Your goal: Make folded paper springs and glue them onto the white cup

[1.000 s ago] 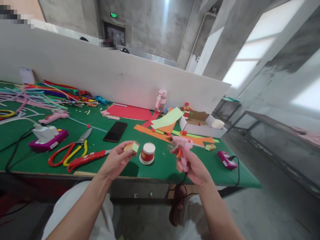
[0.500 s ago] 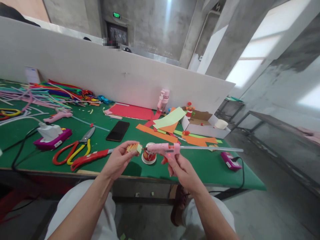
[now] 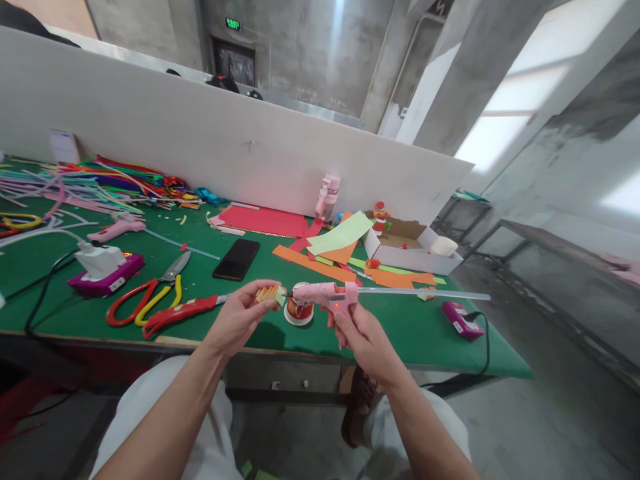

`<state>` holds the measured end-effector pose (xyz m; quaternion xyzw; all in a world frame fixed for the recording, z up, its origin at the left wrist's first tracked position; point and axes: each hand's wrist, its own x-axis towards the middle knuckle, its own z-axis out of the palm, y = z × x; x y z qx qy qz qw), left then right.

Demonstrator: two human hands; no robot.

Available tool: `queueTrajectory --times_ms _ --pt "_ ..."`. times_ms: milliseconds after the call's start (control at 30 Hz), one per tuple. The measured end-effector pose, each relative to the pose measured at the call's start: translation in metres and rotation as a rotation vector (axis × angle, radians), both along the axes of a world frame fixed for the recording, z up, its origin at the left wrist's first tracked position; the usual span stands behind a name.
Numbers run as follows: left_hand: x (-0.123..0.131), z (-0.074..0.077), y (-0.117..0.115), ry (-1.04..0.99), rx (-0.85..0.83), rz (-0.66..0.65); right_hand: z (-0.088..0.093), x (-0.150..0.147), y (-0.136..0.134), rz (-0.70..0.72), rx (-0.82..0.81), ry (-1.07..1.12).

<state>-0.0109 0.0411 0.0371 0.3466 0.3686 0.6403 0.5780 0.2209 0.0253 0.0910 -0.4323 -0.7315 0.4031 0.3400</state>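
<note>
My left hand (image 3: 245,310) pinches a small folded paper strip (image 3: 271,294), pleated in orange and pale green. Wrapped round the handle of a pink hot glue gun (image 3: 323,293) is my right hand (image 3: 363,333). The gun lies level, its nozzle at the right end of the folded paper; whether the tip touches it I cannot tell. A long clear glue stick (image 3: 425,293) sticks out of the gun's back. Below the nozzle, on the table, stands a small red paper piece with a white round base (image 3: 299,315), partly hidden by the gun.
On the green table (image 3: 190,350) lie scissors (image 3: 150,297), a red-handled knife (image 3: 183,313), a black phone (image 3: 237,259) and a second pink glue gun (image 3: 117,229). Paper strips (image 3: 313,263) and a white box (image 3: 410,257) sit behind. Purple power blocks (image 3: 463,320) stand at both sides.
The glue gun's back end has dipped very slightly, its nozzle still at the folded paper. Both hands keep their hold; the view has shifted a little.
</note>
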Motion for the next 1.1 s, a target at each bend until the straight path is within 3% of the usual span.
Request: queueTrajectory --times_ms 1100 --pt "0.0032 -0.004 0.0012 0.004 0.003 0.006 -0.0027 -0.0004 -0.0037 0.009 -0.031 0.031"
